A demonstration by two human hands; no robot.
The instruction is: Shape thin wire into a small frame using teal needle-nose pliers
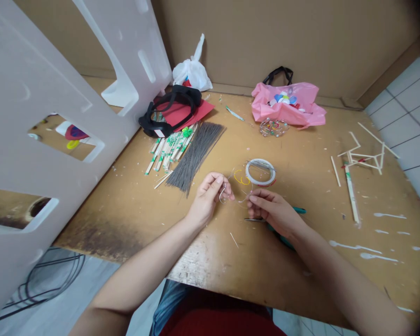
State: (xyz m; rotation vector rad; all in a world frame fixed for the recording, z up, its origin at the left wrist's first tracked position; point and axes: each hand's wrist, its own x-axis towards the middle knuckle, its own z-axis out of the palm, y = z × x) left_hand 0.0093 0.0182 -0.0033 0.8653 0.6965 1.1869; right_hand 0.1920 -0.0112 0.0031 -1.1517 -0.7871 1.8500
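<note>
My left hand (212, 189) is closed in a pinch on a thin, curved wire (221, 195) with small loops. Opposite it, my right hand (268, 205) pinches part of a thin wire between thumb and fingers; whether both hands hold one single piece I cannot tell. Under my right hand lies a tool with teal handles (298, 210), mostly hidden, its metal tip showing to the left. Just beyond my hands sit a white ring-shaped roll (273, 173) with wires across it and a yellow curled wire (244, 179).
A bundle of grey wires (198, 156) lies left of centre, beside wrapped chopsticks (161, 154) and a black headband device (175, 105). Behind are a white bag (192, 74), a pink bag (283, 112) and a beaded wire shape (273, 127). A stick frame (366, 158) stands right; a white plastic panel (66, 70) borders the left.
</note>
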